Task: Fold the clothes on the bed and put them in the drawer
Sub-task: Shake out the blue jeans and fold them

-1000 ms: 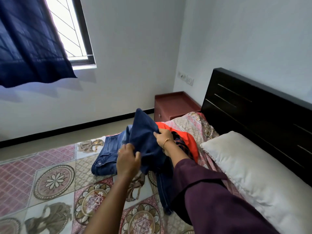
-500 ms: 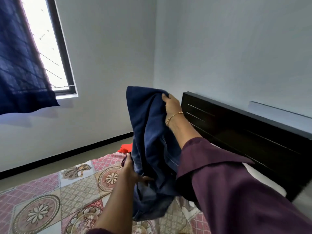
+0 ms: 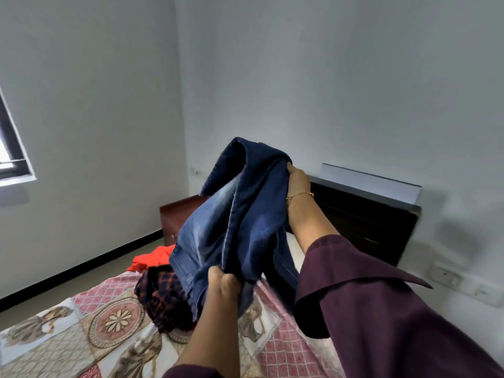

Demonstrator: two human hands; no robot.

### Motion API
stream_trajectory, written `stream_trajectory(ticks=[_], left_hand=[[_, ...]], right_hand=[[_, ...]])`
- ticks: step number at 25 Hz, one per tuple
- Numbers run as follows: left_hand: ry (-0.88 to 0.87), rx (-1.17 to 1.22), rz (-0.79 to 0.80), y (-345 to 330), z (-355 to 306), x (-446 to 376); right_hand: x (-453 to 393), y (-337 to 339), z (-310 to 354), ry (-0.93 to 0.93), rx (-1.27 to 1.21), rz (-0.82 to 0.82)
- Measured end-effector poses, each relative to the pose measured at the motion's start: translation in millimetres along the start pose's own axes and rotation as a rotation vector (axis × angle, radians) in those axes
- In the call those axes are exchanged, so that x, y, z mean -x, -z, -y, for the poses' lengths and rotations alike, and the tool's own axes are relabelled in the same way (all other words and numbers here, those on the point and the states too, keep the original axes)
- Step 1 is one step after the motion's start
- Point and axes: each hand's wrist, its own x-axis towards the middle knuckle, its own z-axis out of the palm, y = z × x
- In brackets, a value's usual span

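While both hands hold the jeans (image 3: 240,227) above the bed (image 3: 81,331), left hand (image 3: 222,282) gripping low, right hand (image 3: 297,178) up top, she'd best shake & align legs w/ seams matched before folding.

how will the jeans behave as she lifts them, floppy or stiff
Probably floppy: the jeans sag in folds between the right hand and left hand. Likely fairly heavy for cloth, since the thick denim hangs straight down. Unlikely to slip, as both hands grip bunched fabric.
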Motion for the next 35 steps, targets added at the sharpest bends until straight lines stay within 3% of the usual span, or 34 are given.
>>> stream_trajectory(ticks=[3, 5, 7, 9, 11, 13, 15, 17, 20, 22, 27, 30, 32, 35], left_hand=[[-0.132, 0.123, 0.098, -27.4, -8.2, 56.3], [-0.208, 0.169, 0.030, -45.3, -23.3, 63.2], [-0.288, 0.116, 0.175, -62.1, -43.1, 62.9], [-0.374, 0.003, 0.245, -75.7, -64.3, 66.1], [-0.444, -0.068, 0.334, -85.6, -76.3, 71.7], [-0.515, -0.291, 0.316, -92.7, -74.9, 81.7], [-0.522, -0.584, 0.298, -97.7, -65.0, 91.9], [-0.480, -0.783, 0.365, -97.1, -56.6, 99.2], [-0.468, -0.913, 0.377, -87.7, -62.3, 103.4], [-0.441, -0.820, 0.362, -78.4, -72.1, 107.3], [-0.397, -0.364, 0.224, -60.9, -93.2, 102.0], [-0.376, -0.115, 0.147, -58.9, -102.3, 101.7], [-0.399, -0.192, 0.027, -53.2, -103.8, 98.6], [-0.375, -0.423, -0.089, -42.9, -98.8, 96.6]], right_hand=[[-15.5, 38.6, -0.6, -0.019, -0.097, -0.099], [-27.7, 60.3, -10.2, -0.051, -0.118, -0.217], [-36.9, 72.8, -32.5, -0.149, -0.124, -0.326], [-45.0, 73.4, -52.3, -0.271, -0.015, -0.350], [-45.0, 61.4, -54.2, -0.243, 0.288, -0.390], [-36.4, 38.2, -36.3, -0.010, 0.463, -0.257], [-28.0, 12.0, -22.5, 0.122, 0.462, 0.039], [-19.4, -5.3, -19.0, -0.053, 0.373, 0.292], [-15.6, -14.9, -31.2, -0.333, 0.358, 0.464], [-22.0, -24.3, -45.5, -0.327, 0.306, 0.484], [-20.8, -63.7, -64.7, -0.042, 0.229, 0.501], [-10.5, -78.4, -54.0, -0.031, 0.247, 0.668], [-3.9, -85.7, -48.9, -0.021, 0.377, 0.740], [-3.7, -92.0, -46.6, 0.115, 0.550, 0.550]])
